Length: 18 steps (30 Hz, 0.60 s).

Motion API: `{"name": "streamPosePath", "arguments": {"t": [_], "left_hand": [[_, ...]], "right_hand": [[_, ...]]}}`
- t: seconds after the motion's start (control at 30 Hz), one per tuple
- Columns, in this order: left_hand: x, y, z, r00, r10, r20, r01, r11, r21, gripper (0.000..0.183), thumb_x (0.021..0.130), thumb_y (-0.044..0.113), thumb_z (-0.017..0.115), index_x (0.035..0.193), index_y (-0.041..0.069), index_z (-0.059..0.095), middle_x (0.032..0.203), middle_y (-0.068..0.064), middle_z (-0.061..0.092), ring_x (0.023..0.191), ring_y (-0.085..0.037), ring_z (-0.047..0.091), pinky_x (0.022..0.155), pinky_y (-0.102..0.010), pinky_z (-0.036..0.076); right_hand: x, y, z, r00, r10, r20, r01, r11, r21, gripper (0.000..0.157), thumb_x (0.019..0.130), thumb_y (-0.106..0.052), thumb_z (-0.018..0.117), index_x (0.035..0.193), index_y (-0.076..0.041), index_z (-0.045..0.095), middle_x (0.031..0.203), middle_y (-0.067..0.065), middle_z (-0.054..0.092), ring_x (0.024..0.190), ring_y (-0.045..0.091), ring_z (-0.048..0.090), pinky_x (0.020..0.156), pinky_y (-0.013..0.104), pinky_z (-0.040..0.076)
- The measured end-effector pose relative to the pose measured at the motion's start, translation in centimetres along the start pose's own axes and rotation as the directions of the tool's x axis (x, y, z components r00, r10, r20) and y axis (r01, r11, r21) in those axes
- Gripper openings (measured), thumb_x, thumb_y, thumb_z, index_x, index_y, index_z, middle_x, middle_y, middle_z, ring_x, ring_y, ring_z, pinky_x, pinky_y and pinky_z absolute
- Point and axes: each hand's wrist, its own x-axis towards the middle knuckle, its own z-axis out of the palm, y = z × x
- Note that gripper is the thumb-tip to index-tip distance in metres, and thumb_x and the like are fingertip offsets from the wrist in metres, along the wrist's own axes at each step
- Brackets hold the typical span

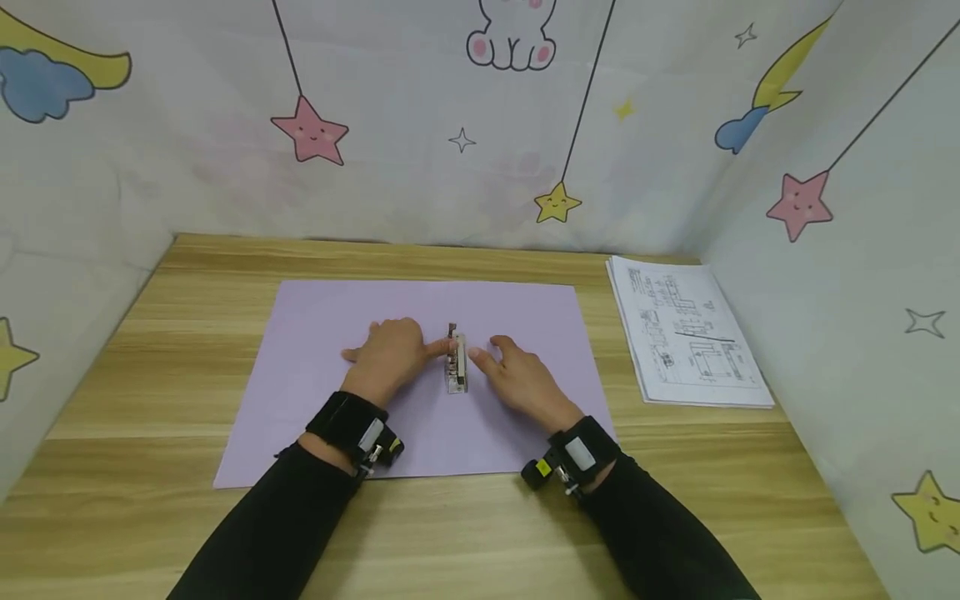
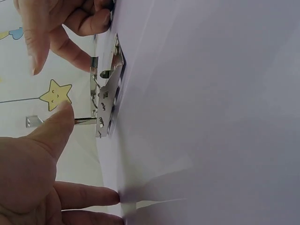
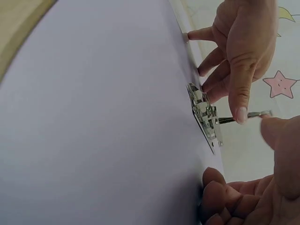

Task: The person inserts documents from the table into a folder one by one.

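Observation:
A small silver metal clip mechanism, like the lever clip of a file folder, lies on a lilac sheet. Its lever sticks up from the base plate in the left wrist view. My left hand is on the clip's left side, its straight thumb laid against the lever and its other fingers spread with tips on the sheet. My right hand is at the right side, fingers loosely bent. In the right wrist view, the right thumb comes right up to the lever's end.
A stack of printed pages with line drawings lies at the right of the wooden table. Walls with a star-and-moon print stand behind and at both sides. Black straps with small cameras circle both wrists.

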Motion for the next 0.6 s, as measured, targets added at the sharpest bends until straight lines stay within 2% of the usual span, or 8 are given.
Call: {"name": "streamPosePath", "arguments": {"t": [0.07,0.13,0.33,0.43,0.6], "left_hand": [[0.1,0.1,0.0,1.0,-0.002,-0.031,0.002,1.0,-0.005,0.089,0.065,0.079,0.04,0.101,0.001,0.064,0.117,-0.03,0.057,0.115,-0.053,0.037,0.072,-0.086,0.025],[0.0,0.3,0.0,0.998,-0.002,-0.056,0.002,1.0,-0.005,0.085,0.067,0.077,0.04,0.099,0.002,0.064,0.111,-0.03,0.061,0.111,-0.053,0.042,0.072,-0.085,0.027],[-0.1,0.6,0.3,0.995,-0.016,-0.101,0.017,1.0,0.008,0.077,0.076,0.068,0.041,0.106,0.0,0.062,0.116,-0.029,0.059,0.113,-0.054,0.04,0.076,-0.084,0.028],[-0.2,0.7,0.4,0.994,-0.013,-0.104,0.017,0.999,0.03,0.068,0.081,0.059,0.044,0.108,-0.001,0.061,0.118,-0.03,0.057,0.114,-0.054,0.039,0.076,-0.083,0.028],[-0.5,0.3,0.8,0.997,0.027,-0.073,-0.021,0.996,0.083,0.054,0.084,0.046,0.05,0.109,-0.001,0.06,0.119,-0.029,0.056,0.113,-0.052,0.041,0.078,-0.082,0.029]], "right_hand": [[-0.5,0.4,-0.2,1.0,-0.006,-0.004,0.006,1.0,-0.027,0.077,0.081,-0.067,0.031,0.131,-0.01,0.039,0.103,0.013,0.068,0.095,0.023,0.06,0.083,0.047,0.05],[-1.1,0.7,-0.3,1.0,-0.011,-0.011,0.011,0.998,-0.066,0.077,0.081,-0.064,0.037,0.132,-0.007,0.039,0.106,0.016,0.067,0.097,0.025,0.059,0.084,0.047,0.05],[-2.7,1.5,-0.6,0.998,-0.044,-0.046,0.035,0.981,-0.192,0.076,0.078,-0.057,0.051,0.131,-0.003,0.041,0.123,0.02,0.058,0.111,0.028,0.052,0.093,0.046,0.047],[-3.2,1.9,-0.7,0.998,-0.052,-0.047,0.041,0.976,-0.215,0.078,0.075,-0.057,0.056,0.13,-0.003,0.042,0.124,0.02,0.057,0.113,0.027,0.051,0.095,0.046,0.046],[-3.7,2.3,-0.4,0.997,-0.06,-0.04,0.05,0.971,-0.233,0.086,0.069,-0.059,0.061,0.131,-0.002,0.041,0.12,0.021,0.059,0.108,0.028,0.054,0.088,0.046,0.049]]}}
